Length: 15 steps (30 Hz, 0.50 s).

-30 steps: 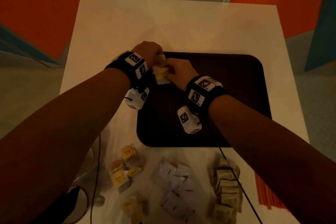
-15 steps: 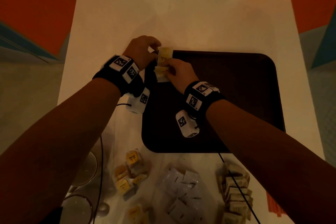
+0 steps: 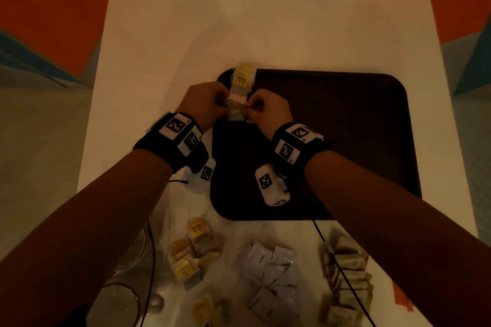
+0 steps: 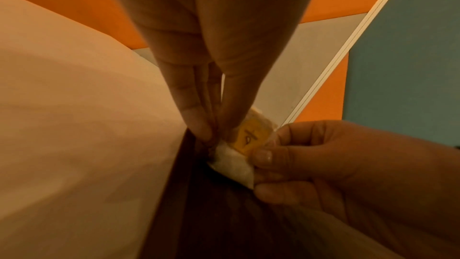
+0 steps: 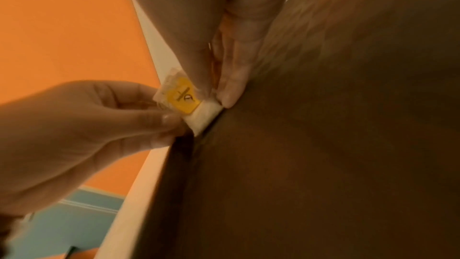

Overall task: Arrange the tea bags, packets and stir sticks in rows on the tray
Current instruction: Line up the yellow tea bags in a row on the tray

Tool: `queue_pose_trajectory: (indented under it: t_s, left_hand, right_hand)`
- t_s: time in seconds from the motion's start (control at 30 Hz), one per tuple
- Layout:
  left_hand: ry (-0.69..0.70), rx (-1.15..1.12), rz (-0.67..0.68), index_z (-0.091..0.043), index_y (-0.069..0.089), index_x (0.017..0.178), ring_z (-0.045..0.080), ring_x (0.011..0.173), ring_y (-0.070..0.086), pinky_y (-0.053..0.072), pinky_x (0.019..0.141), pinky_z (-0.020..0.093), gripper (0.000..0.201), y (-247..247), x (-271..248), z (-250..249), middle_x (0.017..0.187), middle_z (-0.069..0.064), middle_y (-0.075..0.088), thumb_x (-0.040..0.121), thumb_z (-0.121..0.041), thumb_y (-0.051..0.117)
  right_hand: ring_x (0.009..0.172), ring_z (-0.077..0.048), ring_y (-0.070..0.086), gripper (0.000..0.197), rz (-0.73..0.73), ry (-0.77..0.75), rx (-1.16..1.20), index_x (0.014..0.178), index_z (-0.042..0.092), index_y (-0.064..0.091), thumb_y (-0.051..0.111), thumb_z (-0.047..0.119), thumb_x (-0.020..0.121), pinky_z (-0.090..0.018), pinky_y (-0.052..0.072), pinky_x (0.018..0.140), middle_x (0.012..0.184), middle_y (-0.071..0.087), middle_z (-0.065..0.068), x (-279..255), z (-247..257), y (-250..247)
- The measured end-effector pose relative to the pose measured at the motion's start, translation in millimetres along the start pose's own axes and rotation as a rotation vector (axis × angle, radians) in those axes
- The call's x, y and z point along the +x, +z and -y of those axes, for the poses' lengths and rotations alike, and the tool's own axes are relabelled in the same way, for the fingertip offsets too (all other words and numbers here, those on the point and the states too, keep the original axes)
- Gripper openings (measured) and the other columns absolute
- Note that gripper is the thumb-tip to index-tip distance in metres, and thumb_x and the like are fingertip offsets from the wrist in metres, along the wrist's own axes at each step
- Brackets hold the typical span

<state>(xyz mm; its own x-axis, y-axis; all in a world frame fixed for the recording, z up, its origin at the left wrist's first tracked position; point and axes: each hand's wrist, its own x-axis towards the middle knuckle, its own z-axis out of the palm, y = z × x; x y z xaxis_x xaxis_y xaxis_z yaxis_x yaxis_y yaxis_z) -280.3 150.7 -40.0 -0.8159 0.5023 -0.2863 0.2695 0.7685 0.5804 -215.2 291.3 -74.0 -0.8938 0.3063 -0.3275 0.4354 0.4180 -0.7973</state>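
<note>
Both hands are meeting over the far left corner of the dark tray [image 3: 345, 141], which is lying on the white worktop [image 3: 186, 21]. The left hand [image 3: 203, 103] is pinching one side of a yellow-labelled tea bag [image 3: 235, 111] with fingers and thumb, and the right hand [image 3: 268, 111] is pinching the opposite side, so the bag is sitting between them just above the tray's surface. In the left wrist view, the white lower edge of this tea bag [image 4: 234, 162] is touching or nearly touching the tray; I cannot tell which. Another tea bag [image 3: 243, 79] is lying just beyond the held one, at the tray's corner, with its far end reaching over the rim.

On the worktop near the person, a heap of yellow tea bags [image 3: 194, 249] is lying to the left, a pile of white packets [image 3: 271, 271] in the middle, and a stack of tan packets [image 3: 348, 273] to the right. Orange stir sticks [image 3: 402, 297] are showing at the right edge, beside the tan packets.
</note>
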Motion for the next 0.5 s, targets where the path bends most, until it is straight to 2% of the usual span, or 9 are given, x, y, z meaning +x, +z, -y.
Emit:
queue_pose_trajectory:
  t_s: [0.03, 0.07, 0.13, 0.23, 0.3, 0.37, 0.43, 0.5]
  left_hand:
    - [-0.001, -0.004, -0.006, -0.005, 0.063, 0.105, 0.031, 0.098, 0.061, 0.049, 0.089, 0.035, 0.027, 0, 1, 0, 0.109, 0.016, 0.065, 0.078, -0.01, 0.066]
    - [-0.004, -0.008, -0.009, -0.006, 0.064, 0.103, 0.03, 0.097, 0.061, 0.049, 0.088, 0.036, 0.024, 0, 1, 1, 0.107, 0.017, 0.065, 0.08, -0.011, 0.064]
    - [-0.007, -0.012, -0.005, -0.006, 0.065, 0.102, 0.03, 0.094, 0.062, 0.049, 0.086, 0.034, 0.021, -1, 2, 1, 0.105, 0.016, 0.066, 0.083, -0.014, 0.062]
    - [0.004, 0.01, 0.005, -0.008, 0.065, 0.101, 0.028, 0.097, 0.061, 0.044, 0.083, 0.029, 0.019, -2, 2, 2, 0.106, 0.013, 0.066, 0.083, -0.014, 0.06]
    - [0.006, -0.009, 0.013, -0.01, 0.064, 0.102, 0.025, 0.097, 0.06, 0.041, 0.079, 0.024, 0.021, -2, 1, 4, 0.104, 0.011, 0.066, 0.081, -0.01, 0.061]
    - [0.012, -0.06, 0.011, -0.013, 0.063, 0.101, 0.02, 0.089, 0.059, 0.04, 0.076, 0.022, 0.023, 0, -1, 5, 0.099, 0.008, 0.066, 0.078, -0.009, 0.064]
    - [0.009, -0.082, 0.007, -0.015, 0.062, 0.102, 0.014, 0.082, 0.054, 0.039, 0.073, 0.021, 0.025, 1, -3, 5, 0.091, 0.004, 0.061, 0.077, -0.011, 0.066]
    - [-0.016, -0.106, -0.006, -0.016, 0.059, 0.106, 0.012, 0.08, 0.051, 0.038, 0.069, 0.019, 0.031, 2, -3, 6, 0.087, -0.001, 0.056, 0.077, -0.01, 0.067]
  right_hand:
    - [0.082, -0.023, 0.064, 0.01, 0.031, 0.003, 0.0, 0.079, 0.011, 0.057, 0.064, 0.005, 0.081, -0.025, 0.057, 0.064, 0.093, 0.062, -0.012, 0, 1, 1]
    - [0.085, -0.025, 0.065, 0.011, 0.063, 0.01, 0.019, 0.08, 0.011, 0.058, 0.062, 0.002, 0.081, -0.025, 0.057, 0.066, 0.094, 0.063, -0.013, -1, 3, 2]
    - [0.088, -0.025, 0.065, 0.012, 0.103, 0.003, 0.007, 0.081, 0.01, 0.061, 0.058, -0.001, 0.082, -0.031, 0.057, 0.076, 0.094, 0.064, -0.012, -2, 4, 0]
    - [0.087, -0.017, 0.057, 0.017, -0.006, -0.107, -0.121, 0.088, 0.006, 0.063, 0.054, -0.004, 0.078, -0.028, 0.05, 0.083, 0.1, 0.063, -0.011, -2, 2, -10]
    - [0.093, -0.022, 0.057, 0.026, -0.004, -0.172, -0.166, 0.101, 0.006, 0.062, 0.053, -0.005, 0.079, -0.027, 0.046, 0.085, 0.105, 0.059, -0.015, 0, 4, -12]
    - [0.102, -0.025, 0.054, 0.032, 0.065, -0.222, -0.251, 0.112, 0.008, 0.062, 0.055, -0.002, 0.082, -0.021, 0.04, 0.086, 0.11, 0.055, -0.017, 3, 6, -8]
    - [0.107, -0.027, 0.051, 0.031, 0.094, -0.258, -0.295, 0.114, 0.008, 0.063, 0.056, 0.003, 0.084, -0.018, 0.034, 0.087, 0.114, 0.053, -0.018, 6, 8, -4]
    - [0.107, -0.03, 0.051, 0.025, 0.072, -0.264, -0.307, 0.11, 0.003, 0.064, 0.055, 0.006, 0.086, -0.018, 0.032, 0.084, 0.112, 0.053, -0.02, 9, 10, -2]
